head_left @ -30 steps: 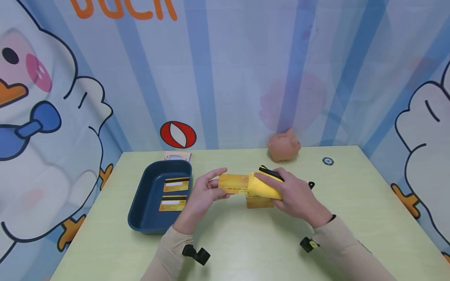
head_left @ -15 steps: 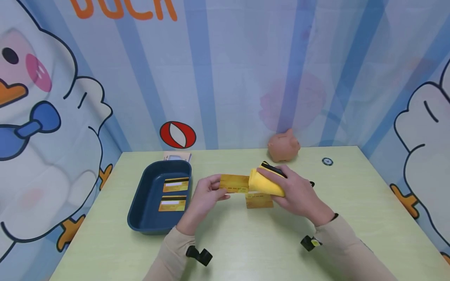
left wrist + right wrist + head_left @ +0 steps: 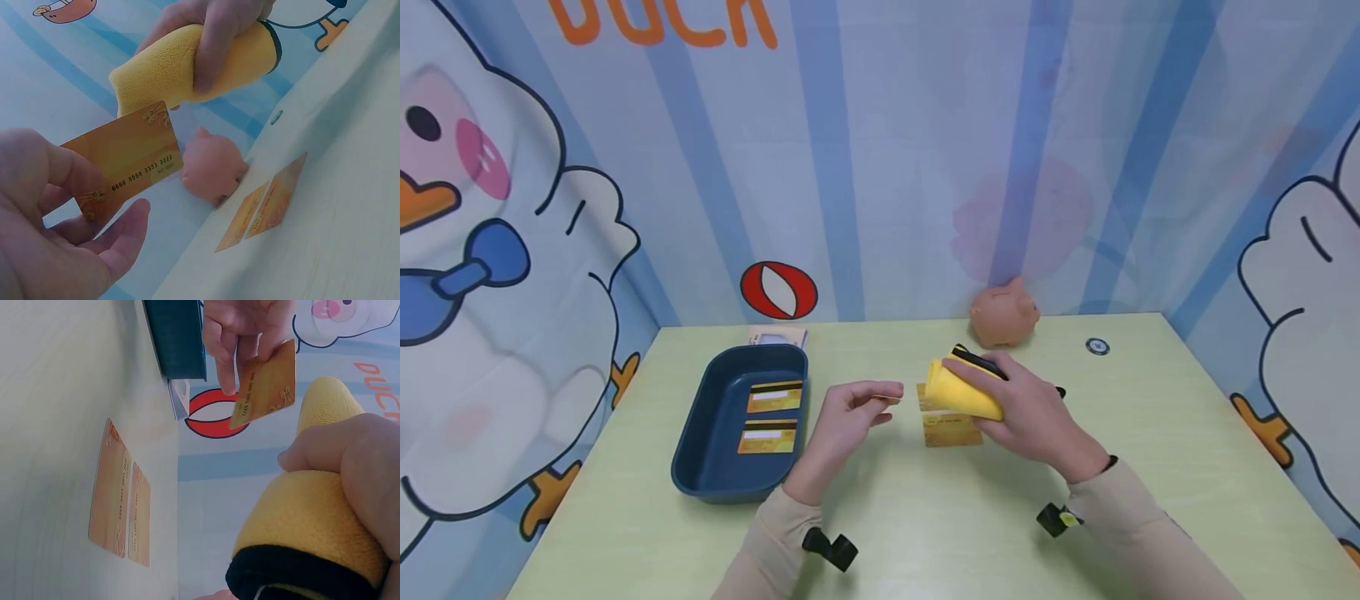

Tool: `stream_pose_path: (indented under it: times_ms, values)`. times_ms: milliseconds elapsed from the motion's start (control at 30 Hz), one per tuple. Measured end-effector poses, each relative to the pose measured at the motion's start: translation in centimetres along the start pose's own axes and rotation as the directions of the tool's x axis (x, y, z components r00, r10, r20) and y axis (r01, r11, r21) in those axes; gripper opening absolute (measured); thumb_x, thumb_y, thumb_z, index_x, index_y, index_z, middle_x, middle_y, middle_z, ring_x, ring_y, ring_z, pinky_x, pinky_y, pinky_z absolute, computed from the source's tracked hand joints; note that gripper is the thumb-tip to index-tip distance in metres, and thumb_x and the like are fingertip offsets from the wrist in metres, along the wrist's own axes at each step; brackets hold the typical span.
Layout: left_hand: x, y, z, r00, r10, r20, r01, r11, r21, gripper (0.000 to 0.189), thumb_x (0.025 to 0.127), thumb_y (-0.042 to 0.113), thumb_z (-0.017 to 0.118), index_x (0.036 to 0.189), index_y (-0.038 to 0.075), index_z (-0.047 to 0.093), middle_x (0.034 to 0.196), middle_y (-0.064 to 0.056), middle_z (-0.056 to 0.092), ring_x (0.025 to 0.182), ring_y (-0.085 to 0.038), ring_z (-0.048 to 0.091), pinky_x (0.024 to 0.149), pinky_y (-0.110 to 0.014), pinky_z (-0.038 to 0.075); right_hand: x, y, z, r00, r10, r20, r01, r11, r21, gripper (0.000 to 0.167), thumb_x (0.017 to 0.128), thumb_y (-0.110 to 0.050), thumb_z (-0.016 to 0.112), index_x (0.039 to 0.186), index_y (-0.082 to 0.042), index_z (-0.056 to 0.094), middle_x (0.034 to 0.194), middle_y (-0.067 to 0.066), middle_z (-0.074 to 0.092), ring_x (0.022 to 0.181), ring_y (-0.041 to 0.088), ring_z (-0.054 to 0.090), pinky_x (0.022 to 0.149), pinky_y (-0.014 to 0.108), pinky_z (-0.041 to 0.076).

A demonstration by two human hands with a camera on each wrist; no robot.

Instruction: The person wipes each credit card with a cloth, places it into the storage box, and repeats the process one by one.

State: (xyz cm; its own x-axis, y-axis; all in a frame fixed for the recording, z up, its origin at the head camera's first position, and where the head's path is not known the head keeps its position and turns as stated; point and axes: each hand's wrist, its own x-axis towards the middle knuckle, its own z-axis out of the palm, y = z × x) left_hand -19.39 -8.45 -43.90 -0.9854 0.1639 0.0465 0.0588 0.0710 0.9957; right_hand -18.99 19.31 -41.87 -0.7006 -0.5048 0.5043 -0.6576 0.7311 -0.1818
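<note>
My left hand pinches a gold bank card between thumb and fingers. The card is turned nearly edge-on in the head view, while both wrist views show its numbered face. A folded yellow cloth with a black edge is gripped in my right hand. In the head view a gap separates the cloth from the held card. Beneath the cloth two more gold cards lie on the table, a nearer card and a farther card partly hidden by the cloth.
A dark blue tray stands left of my left hand, with two cards lying stripe side up in it. Behind it lies a flat printed item. A pink piggy bank and a small round chip sit toward the back right.
The card in my left hand has come away from the cloth and tilted from face-up to nearly edge-on in the head view. My right hand stays almost in place, still gripping the cloth.
</note>
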Motion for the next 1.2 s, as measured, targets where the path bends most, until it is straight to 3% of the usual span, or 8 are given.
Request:
stream_pose_path:
  times_ms: [167, 400, 700, 833, 1000, 1200]
  values:
    - [-0.08, -0.07, -0.18, 1.000, 0.008, 0.027, -0.008, 1.000, -0.002, 0.024, 0.103, -0.004, 0.057, 0.117, -0.003, 0.077, 0.130, -0.016, 0.072, 0.114, -0.027, 0.072, 0.092, -0.038, 0.062, 0.09, -0.12, 0.10, 1.000, -0.004, 0.005, 0.004, 1.000, 0.000, 0.078, 0.084, -0.014, 0.080, 0.154, -0.034, 0.053, 0.128, 0.014, 0.059, 0.081, 0.022, 0.060, 0.056, 0.035, 0.053]
    - [-0.21, -0.08, -0.41, 0.995, -0.003, 0.100, 0.003, 1.000, -0.006, 0.030, 0.104, -0.006, 0.054, 0.125, 0.002, 0.074, 0.130, -0.018, 0.070, 0.107, -0.028, 0.076, 0.090, -0.036, 0.063, 0.17, -0.24, 0.11, 1.000, 0.013, 0.017, -0.013, 1.000, 0.010, 0.078, 0.083, -0.013, 0.080, 0.154, -0.034, 0.054, 0.128, 0.014, 0.058, 0.082, 0.023, 0.060, 0.056, 0.035, 0.053]
    - [-0.23, 0.12, -0.65, 0.984, 0.023, 0.176, -0.016, 0.999, -0.038, 0.043, 0.097, -0.013, 0.063, 0.138, 0.000, 0.067, 0.139, -0.026, 0.064, 0.116, -0.032, 0.072, 0.093, -0.034, 0.061, 0.21, -0.25, 0.19, 1.000, 0.010, 0.011, -0.010, 1.000, 0.010, 0.078, 0.082, -0.013, 0.080, 0.153, -0.034, 0.055, 0.123, 0.013, 0.058, 0.076, 0.020, 0.057, 0.053, 0.033, 0.050]
    - [-0.23, 0.23, -0.60, 0.982, 0.008, 0.187, -0.002, 1.000, -0.031, 0.047, 0.094, -0.011, 0.069, 0.140, -0.001, 0.064, 0.141, -0.026, 0.063, 0.123, -0.034, 0.068, 0.096, -0.035, 0.060, 0.23, -0.26, 0.19, 1.000, 0.005, 0.009, -0.005, 1.000, 0.003, 0.078, 0.081, -0.012, 0.080, 0.152, -0.034, 0.055, 0.121, 0.012, 0.058, 0.074, 0.019, 0.056, 0.052, 0.032, 0.049]
    - [-0.29, 0.44, -0.65, 0.983, 0.011, 0.185, -0.008, 1.000, -0.019, 0.050, 0.095, -0.010, 0.068, 0.144, 0.000, 0.061, 0.141, -0.023, 0.063, 0.121, -0.032, 0.069, 0.097, -0.035, 0.060, 0.23, -0.27, 0.20, 1.000, 0.006, 0.012, -0.006, 1.000, -0.001, 0.079, 0.081, -0.012, 0.081, 0.153, -0.034, 0.055, 0.120, 0.013, 0.058, 0.075, 0.019, 0.056, 0.052, 0.032, 0.050]
    - [-0.30, 0.30, -0.79, 0.981, 0.020, 0.194, -0.011, 0.999, -0.049, 0.064, 0.096, -0.012, 0.064, 0.156, 0.003, 0.047, 0.145, -0.027, 0.059, 0.116, -0.031, 0.071, 0.092, -0.030, 0.061, 0.45, -0.65, 0.22, 1.000, -0.004, 0.015, 0.004, 1.000, 0.011, 0.080, 0.081, -0.011, 0.081, 0.153, -0.033, 0.055, 0.122, 0.013, 0.059, 0.078, 0.021, 0.058, 0.054, 0.033, 0.052]
